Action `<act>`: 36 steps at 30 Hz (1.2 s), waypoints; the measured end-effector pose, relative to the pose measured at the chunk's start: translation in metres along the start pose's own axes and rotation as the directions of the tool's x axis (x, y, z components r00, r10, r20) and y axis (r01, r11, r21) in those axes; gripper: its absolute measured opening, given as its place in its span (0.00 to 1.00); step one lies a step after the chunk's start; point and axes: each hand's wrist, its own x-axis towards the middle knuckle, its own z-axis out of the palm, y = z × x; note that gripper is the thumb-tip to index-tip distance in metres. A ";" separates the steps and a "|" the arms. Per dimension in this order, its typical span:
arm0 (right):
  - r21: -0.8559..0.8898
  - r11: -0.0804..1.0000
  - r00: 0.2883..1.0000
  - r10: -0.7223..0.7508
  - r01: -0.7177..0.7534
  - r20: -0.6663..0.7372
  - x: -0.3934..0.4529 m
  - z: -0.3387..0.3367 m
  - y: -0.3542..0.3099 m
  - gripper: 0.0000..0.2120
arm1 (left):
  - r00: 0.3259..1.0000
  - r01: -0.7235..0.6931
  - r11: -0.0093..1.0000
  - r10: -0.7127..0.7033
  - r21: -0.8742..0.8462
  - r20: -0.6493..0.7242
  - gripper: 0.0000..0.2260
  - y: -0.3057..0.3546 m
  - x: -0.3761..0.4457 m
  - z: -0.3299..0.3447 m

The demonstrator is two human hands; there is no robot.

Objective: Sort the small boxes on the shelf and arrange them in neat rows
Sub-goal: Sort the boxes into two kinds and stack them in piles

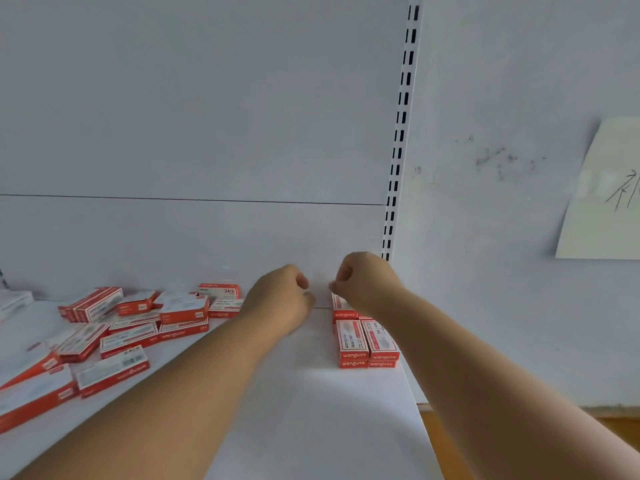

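Several small red-and-white boxes lie in a loose pile [138, 327] on the left of the white shelf [311, 410]. A few more stand stacked in tidy rows [367, 344] at the shelf's right end, against the back panel. My left hand [280, 303] hovers just left of those rows with its fingers curled and nothing visible in it. My right hand [363, 282] is over the rear boxes of the rows, fingers curled and touching their top. The rear boxes are partly hidden by my right wrist.
A slotted white upright [401, 126] runs up the back at the shelf's right end. Beyond it is a white wall with a paper sheet [602, 199]. The shelf's right edge drops off to a brown floor [450, 445].
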 end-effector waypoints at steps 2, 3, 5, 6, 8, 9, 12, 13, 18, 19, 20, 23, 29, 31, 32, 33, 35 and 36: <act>-0.010 1.000 1.000 -0.013 0.013 -0.002 -0.004 0.008 -0.022 0.06 | 1.000 -0.013 1.000 0.012 0.019 0.010 0.10 -0.018 -0.002 -0.016; -0.019 1.000 1.000 -0.017 0.017 0.001 -0.006 0.013 -0.034 0.06 | 1.000 -0.017 0.999 0.016 0.034 0.018 0.09 -0.029 -0.003 -0.025; -0.015 0.999 1.000 -0.028 0.028 0.012 -0.009 0.026 -0.057 0.06 | 0.999 -0.022 0.997 0.020 0.068 0.033 0.08 -0.052 -0.004 -0.041; -0.005 0.999 0.999 -0.036 0.036 0.016 -0.010 0.033 -0.069 0.06 | 0.999 -0.025 0.996 0.021 0.090 0.041 0.08 -0.064 -0.004 -0.049; 0.016 0.999 0.999 -0.047 0.047 0.018 -0.013 0.047 -0.091 0.06 | 0.997 -0.037 0.990 0.028 0.137 0.066 0.09 -0.087 -0.003 -0.066; 0.022 0.998 0.998 -0.051 0.051 0.022 -0.014 0.055 -0.102 0.05 | 0.997 -0.044 0.986 0.032 0.161 0.076 0.09 -0.097 -0.002 -0.074; 0.014 0.998 0.997 -0.058 0.057 0.044 -0.017 0.078 -0.124 0.03 | 0.994 -0.087 0.970 0.071 0.228 0.078 0.12 -0.126 0.001 -0.097; 0.001 0.998 0.997 -0.059 0.059 0.043 -0.018 0.084 -0.129 0.02 | 0.993 -0.101 0.963 0.082 0.250 0.084 0.12 -0.134 0.002 -0.103; -0.182 0.983 0.985 0.012 0.021 0.175 -0.012 0.113 -0.141 0.16 | 0.983 -0.152 0.932 0.107 0.329 0.149 0.10 -0.161 -0.002 -0.121; -0.240 0.971 0.974 0.037 0.018 0.224 -0.010 0.118 -0.143 0.13 | 0.981 -0.167 0.928 0.122 0.333 0.152 0.07 -0.163 -0.004 -0.122; -0.282 0.959 0.964 0.059 0.018 0.261 -0.010 0.122 -0.145 0.12 | 0.980 -0.174 0.924 0.128 0.340 0.154 0.05 -0.166 -0.006 -0.122; -0.330 0.943 0.960 0.056 0.039 0.274 -0.011 0.126 -0.148 0.10 | 0.982 -0.159 0.892 0.099 0.423 0.161 0.06 -0.176 -0.009 -0.123; -0.369 0.929 0.970 0.118 -0.032 0.213 -0.017 0.121 -0.156 0.10 | 0.945 -0.169 0.827 -0.019 0.537 0.328 0.11 -0.186 -0.005 -0.133; -0.331 0.940 0.964 0.163 -0.086 0.210 -0.024 0.120 -0.159 0.14 | 0.925 -0.172 0.827 -0.050 0.535 0.376 0.09 -0.185 -0.004 -0.140; -0.315 0.942 0.960 0.185 -0.113 0.209 -0.027 0.120 -0.160 0.14 | 0.916 -0.175 0.820 -0.068 0.544 0.396 0.09 -0.185 -0.004 -0.143; -0.303 0.943 0.957 0.206 -0.139 0.202 -0.030 0.119 -0.161 0.13 | 0.907 -0.176 0.811 -0.086 0.558 0.411 0.09 -0.186 -0.003 -0.147; -0.244 0.949 0.954 0.246 -0.200 0.174 -0.034 0.118 -0.160 0.13 | 0.898 -0.184 0.796 -0.102 0.577 0.428 0.07 -0.188 -0.003 -0.151; -0.185 0.955 0.952 0.262 -0.232 0.160 -0.036 0.116 -0.159 0.14 | 0.895 -0.196 0.790 -0.098 0.581 0.435 0.07 -0.188 -0.004 -0.153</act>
